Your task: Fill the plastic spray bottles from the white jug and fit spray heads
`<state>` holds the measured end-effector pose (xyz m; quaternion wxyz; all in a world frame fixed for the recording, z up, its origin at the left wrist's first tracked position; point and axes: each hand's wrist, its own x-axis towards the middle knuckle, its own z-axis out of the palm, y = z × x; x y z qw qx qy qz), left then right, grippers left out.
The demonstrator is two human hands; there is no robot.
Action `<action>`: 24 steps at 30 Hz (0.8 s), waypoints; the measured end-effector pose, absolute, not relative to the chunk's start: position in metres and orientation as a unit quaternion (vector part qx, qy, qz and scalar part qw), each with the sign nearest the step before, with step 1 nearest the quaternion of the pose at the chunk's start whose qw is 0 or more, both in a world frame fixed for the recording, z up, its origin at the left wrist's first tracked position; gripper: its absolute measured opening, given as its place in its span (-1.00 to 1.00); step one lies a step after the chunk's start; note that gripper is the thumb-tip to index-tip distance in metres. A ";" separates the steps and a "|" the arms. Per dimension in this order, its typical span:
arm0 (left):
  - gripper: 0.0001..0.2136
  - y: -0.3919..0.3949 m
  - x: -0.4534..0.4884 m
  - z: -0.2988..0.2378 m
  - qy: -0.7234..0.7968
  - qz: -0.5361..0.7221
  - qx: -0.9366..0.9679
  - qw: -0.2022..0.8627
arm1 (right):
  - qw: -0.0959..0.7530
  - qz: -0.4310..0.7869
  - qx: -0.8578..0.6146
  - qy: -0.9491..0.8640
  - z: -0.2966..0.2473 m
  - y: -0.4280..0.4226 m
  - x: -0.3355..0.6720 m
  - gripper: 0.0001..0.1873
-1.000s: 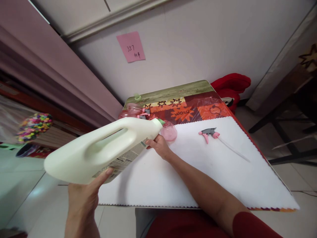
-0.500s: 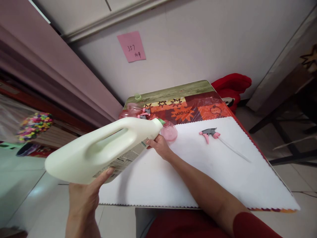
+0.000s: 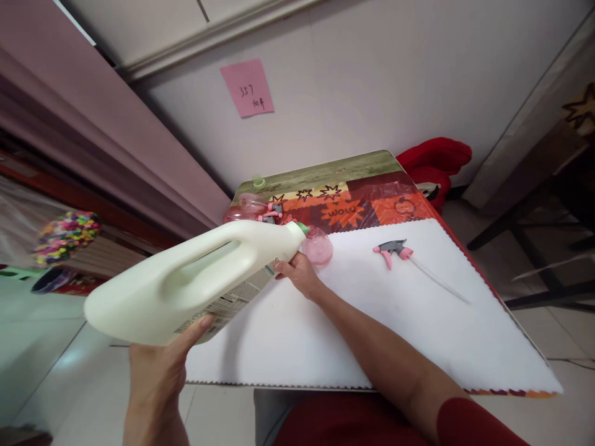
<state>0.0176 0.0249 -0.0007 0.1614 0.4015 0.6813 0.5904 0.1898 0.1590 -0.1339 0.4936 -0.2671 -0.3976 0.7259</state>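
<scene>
A large pale-green detergent jug [image 3: 186,272] is tilted nearly flat, its green spout [image 3: 304,228] at the mouth of a pink spray bottle body [image 3: 318,248] on the white mat. Beneath the jug's wide end, my left hand [image 3: 171,347] grips it, thumb on the label. Close to the neck, my right hand [image 3: 297,271] is closed on the jug's underside, some fingers hidden behind it. Whether liquid flows from the spout I cannot tell. To the right, a grey and pink spray trigger head [image 3: 394,250] with a clear tube lies on the mat.
Pink spray bottles [image 3: 244,207] with trigger heads lie behind the jug. A green cap [image 3: 259,182] is at the table's back left corner. The white mat [image 3: 372,322] covers the front of the table. A red plush item [image 3: 437,164] is beyond the right back corner.
</scene>
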 end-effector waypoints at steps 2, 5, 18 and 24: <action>-0.40 0.025 0.018 -0.001 0.681 0.590 0.402 0.161 | 0.494 0.727 -0.267 -0.396 -0.134 0.159 0.190 -0.31; -0.39 0.024 0.017 0.000 0.683 0.590 0.401 0.161 | 0.495 0.729 -0.266 -0.392 -0.133 0.159 0.190 -0.31; -0.29 0.034 0.012 -0.032 0.643 0.600 0.408 0.246 | 0.501 0.740 -0.188 -0.407 -0.129 0.155 0.191 -0.18; -0.20 0.046 0.012 -0.060 0.632 0.606 0.374 0.306 | 0.552 0.700 -0.207 -0.403 -0.122 0.158 0.194 -0.24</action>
